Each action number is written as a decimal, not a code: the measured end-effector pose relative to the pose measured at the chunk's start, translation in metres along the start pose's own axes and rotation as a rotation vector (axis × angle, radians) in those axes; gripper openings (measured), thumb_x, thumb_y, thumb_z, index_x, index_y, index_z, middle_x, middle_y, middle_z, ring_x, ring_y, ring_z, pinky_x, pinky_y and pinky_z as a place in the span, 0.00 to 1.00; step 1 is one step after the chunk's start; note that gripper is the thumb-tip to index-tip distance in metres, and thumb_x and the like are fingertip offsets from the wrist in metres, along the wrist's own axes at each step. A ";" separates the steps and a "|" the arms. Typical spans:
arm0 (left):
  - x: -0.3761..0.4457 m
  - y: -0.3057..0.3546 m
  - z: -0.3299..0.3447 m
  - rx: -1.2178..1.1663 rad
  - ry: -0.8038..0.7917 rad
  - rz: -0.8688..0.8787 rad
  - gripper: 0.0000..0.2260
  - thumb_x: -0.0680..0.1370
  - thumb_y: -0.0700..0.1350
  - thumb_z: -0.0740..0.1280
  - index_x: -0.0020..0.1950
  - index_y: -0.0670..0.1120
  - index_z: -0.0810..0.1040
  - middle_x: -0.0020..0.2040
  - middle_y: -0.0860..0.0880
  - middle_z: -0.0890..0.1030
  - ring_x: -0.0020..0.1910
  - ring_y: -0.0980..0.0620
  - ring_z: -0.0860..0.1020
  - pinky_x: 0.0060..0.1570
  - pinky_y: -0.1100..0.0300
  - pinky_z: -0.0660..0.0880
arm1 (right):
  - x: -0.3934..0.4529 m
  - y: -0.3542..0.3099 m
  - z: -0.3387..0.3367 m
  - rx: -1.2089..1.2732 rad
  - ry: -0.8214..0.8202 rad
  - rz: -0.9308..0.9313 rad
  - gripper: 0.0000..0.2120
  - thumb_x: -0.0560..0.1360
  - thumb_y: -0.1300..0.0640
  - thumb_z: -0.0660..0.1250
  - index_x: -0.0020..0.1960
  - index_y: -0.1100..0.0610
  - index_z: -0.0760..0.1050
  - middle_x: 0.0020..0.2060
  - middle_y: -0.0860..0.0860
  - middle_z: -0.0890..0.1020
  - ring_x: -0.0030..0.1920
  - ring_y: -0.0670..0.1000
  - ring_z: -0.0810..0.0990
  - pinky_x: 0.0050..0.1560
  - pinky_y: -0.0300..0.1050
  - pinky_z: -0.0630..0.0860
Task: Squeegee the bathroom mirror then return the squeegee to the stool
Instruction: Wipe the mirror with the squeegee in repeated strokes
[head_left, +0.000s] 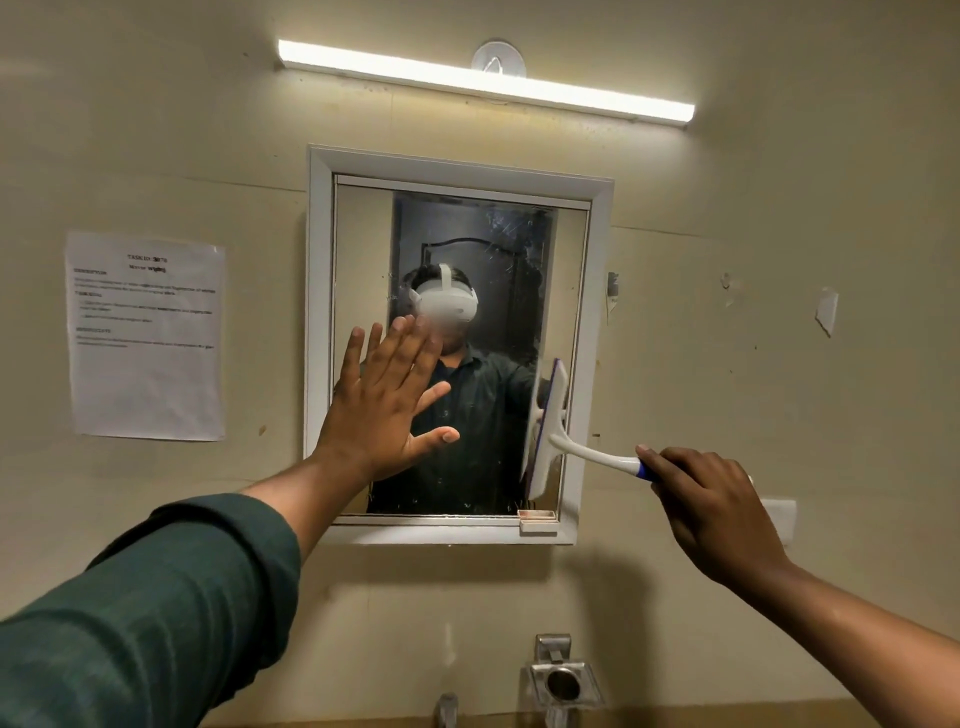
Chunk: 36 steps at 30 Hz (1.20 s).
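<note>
Squeegee (549, 427) stood with its blade upright against the right edge of the mirror (467, 260), low on the glass, its white handle reaching out to the right into the right hand (711, 506); that hand's fingers (655, 457) were curled tight around the blue grip end of the handle. The left hand (382, 402) lay flat against the lower left part of the glass, its fingers (402, 345) spread wide and pointing up, with a dark green sleeve (156, 597) covering the forearm behind it. Smears and streaks showed on the upper right part of the glass. A white frame (318, 312) ran around the mirror, and a lit tube light (483, 83) was fixed on the wall above it. A printed sheet of paper (147, 338) hung on the wall to the left of the frame, and a metal holder (563, 680) and a tap (447, 709) showed below, near the bottom edge of the view
</note>
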<state>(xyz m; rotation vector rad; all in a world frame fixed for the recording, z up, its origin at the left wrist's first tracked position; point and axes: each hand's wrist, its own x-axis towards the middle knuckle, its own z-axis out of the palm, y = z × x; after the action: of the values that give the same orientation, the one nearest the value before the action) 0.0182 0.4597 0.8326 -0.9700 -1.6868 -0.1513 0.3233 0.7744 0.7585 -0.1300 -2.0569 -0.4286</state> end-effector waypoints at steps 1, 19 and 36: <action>0.000 0.000 0.000 -0.003 0.000 0.000 0.47 0.80 0.77 0.39 0.89 0.45 0.51 0.89 0.43 0.45 0.88 0.41 0.44 0.82 0.37 0.30 | 0.005 -0.009 0.002 0.015 0.000 -0.019 0.20 0.83 0.57 0.64 0.74 0.52 0.75 0.55 0.50 0.80 0.45 0.57 0.76 0.44 0.52 0.69; -0.023 -0.043 -0.010 0.039 0.006 -0.018 0.44 0.82 0.74 0.42 0.89 0.46 0.49 0.89 0.45 0.41 0.88 0.43 0.39 0.81 0.37 0.29 | 0.053 -0.178 0.072 0.287 -0.110 0.012 0.27 0.83 0.54 0.66 0.80 0.46 0.67 0.60 0.46 0.80 0.51 0.50 0.75 0.47 0.48 0.75; -0.024 -0.034 -0.002 0.033 -0.005 -0.014 0.45 0.82 0.74 0.39 0.89 0.45 0.48 0.89 0.44 0.43 0.88 0.42 0.43 0.81 0.39 0.28 | 0.018 -0.111 0.063 0.167 -0.115 0.125 0.31 0.78 0.59 0.73 0.79 0.49 0.70 0.58 0.51 0.83 0.48 0.53 0.77 0.45 0.48 0.75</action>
<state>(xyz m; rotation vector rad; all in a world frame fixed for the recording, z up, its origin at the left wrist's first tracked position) -0.0023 0.4235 0.8252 -0.9350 -1.6959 -0.1298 0.2332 0.6919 0.7183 -0.1846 -2.1742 -0.1747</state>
